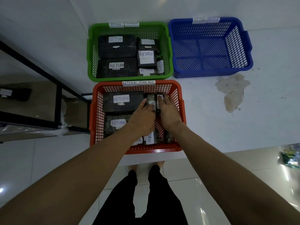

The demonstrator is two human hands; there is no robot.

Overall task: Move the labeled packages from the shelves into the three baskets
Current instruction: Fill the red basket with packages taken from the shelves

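Both my hands reach down into the red basket [177, 86], which holds several dark packages with white RETURN labels. My left hand [143, 116] lies flat on a narrow package [151, 99], its fingers straight, beside a large black package [121, 102]. My right hand [168, 111] rests with straight fingers on another narrow labeled package [159, 96] near the basket's right wall. The green basket [90, 51] behind holds several black RETURN packages. The blue basket [211, 46] at the right has nothing in it.
A black metal shelf frame [58, 98] stands at the left with a dark package [17, 94] on a lower level. The baskets sit on a white raised floor with a stained patch [232, 93]. Green packets [290, 159] lie at the right edge.
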